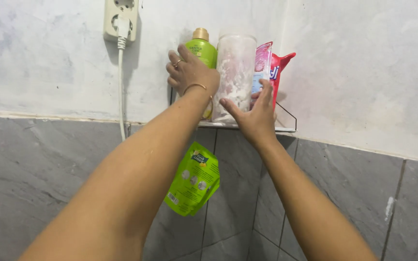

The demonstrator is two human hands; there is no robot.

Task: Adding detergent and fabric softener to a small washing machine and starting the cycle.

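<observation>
Forearms fill the foreground. Left hand [189,72] is curled on the green bottle [203,50]; right hand [252,113], half open, cups the clear tall jar [235,77] on the corner shelf [260,128]. Jar judged rigid, light, slippery; best gripped mid-body. Crowded by red pouches [276,67]; green sachet [194,179] hangs below, wall socket [120,19] at left.

Both arms were bare all the way up, no sleeves anywhere in the shot. The left hand [189,72] had a thin gold-coloured ring [177,62] on one finger and a slim gold-coloured bangle [197,87] sitting at the wrist. The right hand [253,113] had nothing on it that I could see, no ring, no band.
</observation>
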